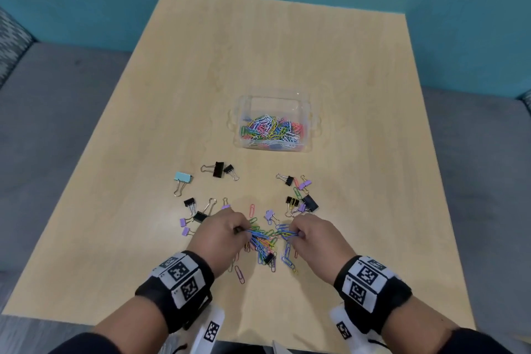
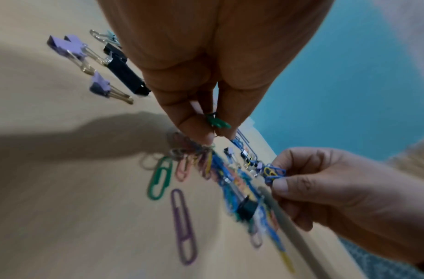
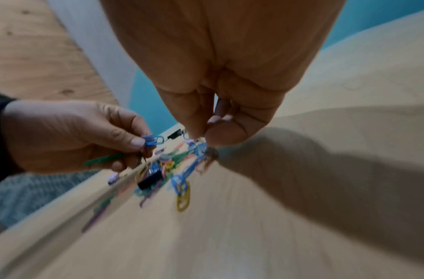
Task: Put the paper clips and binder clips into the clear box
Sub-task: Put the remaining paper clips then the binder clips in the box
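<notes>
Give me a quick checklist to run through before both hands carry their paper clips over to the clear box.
1. Left hand pinches paper clips: ok.
2. Right hand pinches paper clips: ok.
3. Clear box is open on top, with room above the clips inside: ok.
4. Held clips are free of the paper clip pile: cannot tell.
5. Path over the table to the box: ok.
6. Binder clips boxed: not ok.

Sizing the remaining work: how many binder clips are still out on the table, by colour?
Black binder clips: 8
Purple binder clips: 6
Light blue binder clip: 1
Total: 15 that show in the head view
</notes>
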`<move>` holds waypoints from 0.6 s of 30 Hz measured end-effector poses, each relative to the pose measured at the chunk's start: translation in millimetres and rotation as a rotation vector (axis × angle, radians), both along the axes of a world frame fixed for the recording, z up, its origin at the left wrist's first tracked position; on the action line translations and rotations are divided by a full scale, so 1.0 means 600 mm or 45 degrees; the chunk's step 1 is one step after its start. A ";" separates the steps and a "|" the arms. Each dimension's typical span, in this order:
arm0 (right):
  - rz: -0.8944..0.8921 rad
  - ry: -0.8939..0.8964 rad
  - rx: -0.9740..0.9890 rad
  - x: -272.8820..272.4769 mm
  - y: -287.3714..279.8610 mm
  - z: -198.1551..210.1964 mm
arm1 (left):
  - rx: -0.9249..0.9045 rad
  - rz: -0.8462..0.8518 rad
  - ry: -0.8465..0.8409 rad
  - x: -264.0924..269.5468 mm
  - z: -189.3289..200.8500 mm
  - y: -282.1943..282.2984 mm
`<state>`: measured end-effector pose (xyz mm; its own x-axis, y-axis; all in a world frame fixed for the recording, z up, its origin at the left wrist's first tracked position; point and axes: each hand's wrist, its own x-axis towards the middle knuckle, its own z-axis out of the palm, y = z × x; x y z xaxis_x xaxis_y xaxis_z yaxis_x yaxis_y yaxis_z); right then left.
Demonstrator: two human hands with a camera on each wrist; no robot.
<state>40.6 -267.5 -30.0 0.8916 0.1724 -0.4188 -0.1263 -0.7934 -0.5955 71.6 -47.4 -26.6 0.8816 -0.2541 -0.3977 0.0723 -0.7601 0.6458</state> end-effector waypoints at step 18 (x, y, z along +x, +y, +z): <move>-0.228 -0.234 -0.117 0.321 -0.015 0.083 | -0.246 0.232 -0.148 0.304 0.091 -0.099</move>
<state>233.0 -276.2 19.6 0.9669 -0.0261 -0.2539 -0.1660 -0.8201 -0.5476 254.0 -106.6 28.3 0.9566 -0.1486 -0.2507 0.1132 -0.6033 0.7895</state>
